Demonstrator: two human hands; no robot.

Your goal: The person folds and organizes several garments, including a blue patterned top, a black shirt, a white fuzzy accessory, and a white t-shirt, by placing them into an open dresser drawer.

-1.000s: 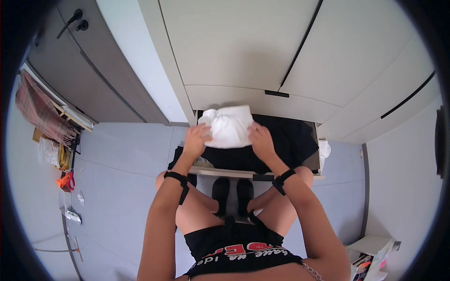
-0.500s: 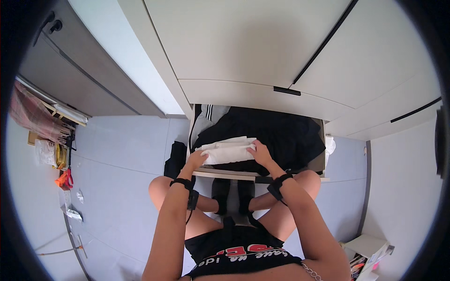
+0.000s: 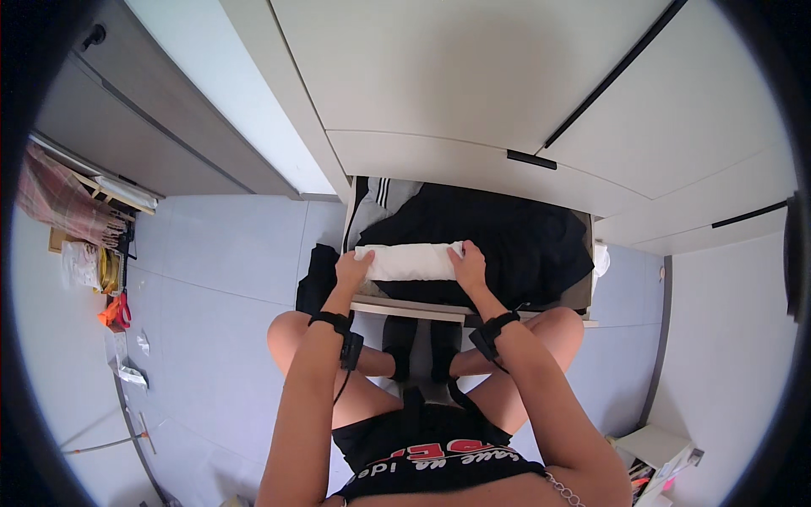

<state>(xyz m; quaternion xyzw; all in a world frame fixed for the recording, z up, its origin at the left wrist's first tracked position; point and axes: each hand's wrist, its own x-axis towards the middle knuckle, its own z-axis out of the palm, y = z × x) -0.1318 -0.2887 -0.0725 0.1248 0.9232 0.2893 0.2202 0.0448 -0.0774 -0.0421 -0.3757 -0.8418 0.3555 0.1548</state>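
A white cloth (image 3: 412, 263), folded into a long narrow bundle, lies level between my hands above the open drawer (image 3: 405, 310). Its left end is gripped by my left hand (image 3: 353, 269), thumb on top. My right hand (image 3: 469, 264) grips the other end the same way. What kind of garment the cloth is, I cannot tell. Under and behind it, black clothing (image 3: 507, 228) fills most of the drawer. A grey garment with dark and white stripes (image 3: 384, 201) sits in the drawer's far left corner.
Pale wardrobe doors (image 3: 422, 76) with a dark handle (image 3: 531, 159) rise behind the drawer. Black fabric (image 3: 316, 283) is on the floor left of it. My knees flank the drawer front. Farther left are red-handled scissors (image 3: 123, 310) and a plaid cloth (image 3: 72, 194).
The white cloth's loose upper layers have been folded in, so it is now one smooth, narrow strip. Both hands have risen slightly, still on its ends.
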